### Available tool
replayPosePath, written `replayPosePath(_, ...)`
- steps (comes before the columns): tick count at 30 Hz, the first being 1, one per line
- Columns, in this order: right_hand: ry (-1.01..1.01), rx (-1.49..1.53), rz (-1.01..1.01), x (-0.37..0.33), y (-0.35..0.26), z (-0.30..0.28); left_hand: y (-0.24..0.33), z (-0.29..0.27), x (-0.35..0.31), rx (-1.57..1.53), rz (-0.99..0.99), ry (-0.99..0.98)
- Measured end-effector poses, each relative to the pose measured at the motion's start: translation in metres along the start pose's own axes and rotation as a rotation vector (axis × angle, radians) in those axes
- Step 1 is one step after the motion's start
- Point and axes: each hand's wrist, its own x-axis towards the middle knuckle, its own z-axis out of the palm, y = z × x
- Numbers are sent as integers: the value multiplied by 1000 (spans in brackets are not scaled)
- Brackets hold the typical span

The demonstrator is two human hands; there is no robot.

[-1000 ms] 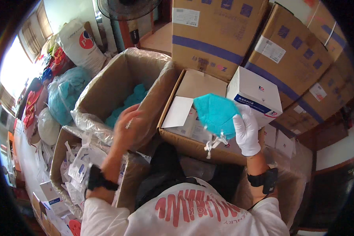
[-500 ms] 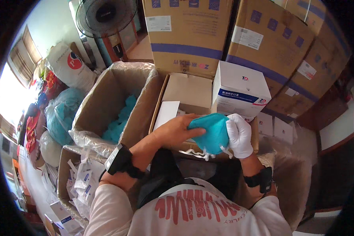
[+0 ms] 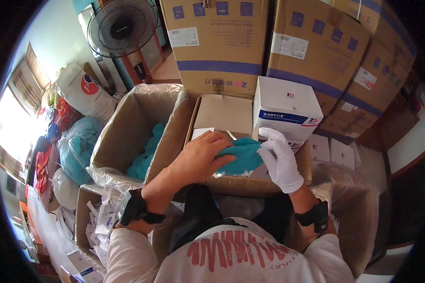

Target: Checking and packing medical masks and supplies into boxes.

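Note:
A teal cup-shaped face mask is held over the open carton in front of me, turned nearly edge-on, with bits of white strap at its lower left and top. My bare left hand grips its left end, the thumb below and the fingers above. White-gloved, my right hand pinches the mask's right tip with the fingertips, its index finger arched above. Beneath the mask, the brown carton contains a cardboard piece and white packaging. A white box with a blue band stands at its right rear.
To the left, a plastic-lined carton holds more teal masks. Nearer me, another carton is filled with white packets. Tall stacked cartons wall off the back. A fan stands at the far left, near bagged goods.
The mask has tilted from showing its broad face to nearly edge-on, moving slightly left. My right hand's fingers have loosened from a wrapped hold to a fingertip pinch.

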Motion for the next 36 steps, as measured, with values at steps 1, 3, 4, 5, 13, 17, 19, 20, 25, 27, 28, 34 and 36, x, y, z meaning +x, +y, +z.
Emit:
replayPosePath(1, -53, 228, 165, 0, -3, 1, 0, 0, -2, -22, -22, -28)
replayPosePath(3, -107, 456, 330, -1, -5, 2, -2, 1, -5, -44, -45, -58)
replayPosePath(4, -158, 497, 387, -1, -5, 3, -6, 1, -6, -89, -65, -57)
replayPosePath(5, -210, 538, 444, -1, -4, 3, -8, 1, -7, -133, -85, -57)
replayPosePath(13, -378, 479, 416, 12, -12, 1, -29, -5, -6, -533, -309, -95)
replayPosePath(17, -323, 178, 88, 21, -14, 11, -11, -7, 20, -254, 3, 202)
replayPosePath(19, -268, 158, 62, 26, -21, 15, -2, 1, 31, -179, 41, 209)
replayPosePath(20, -209, 138, 40, 28, -24, 16, 1, 5, 33, -61, -4, 122)
replayPosePath(25, -212, 129, 127, 26, -19, 21, 1, 20, 35, -1, -235, 25)
replayPosePath(27, -205, 148, 154, 21, -13, 26, -1, 27, 31, -69, -270, 35)
replayPosePath(28, -215, 214, 196, 18, -10, 27, -3, 31, 28, -137, -306, 47)
replayPosePath(34, -309, 518, 473, 13, 0, 37, -26, 51, 19, -428, -308, 124)
replayPosePath(36, -336, 534, 521, 12, 0, 39, -27, 53, 17, -429, -288, 150)
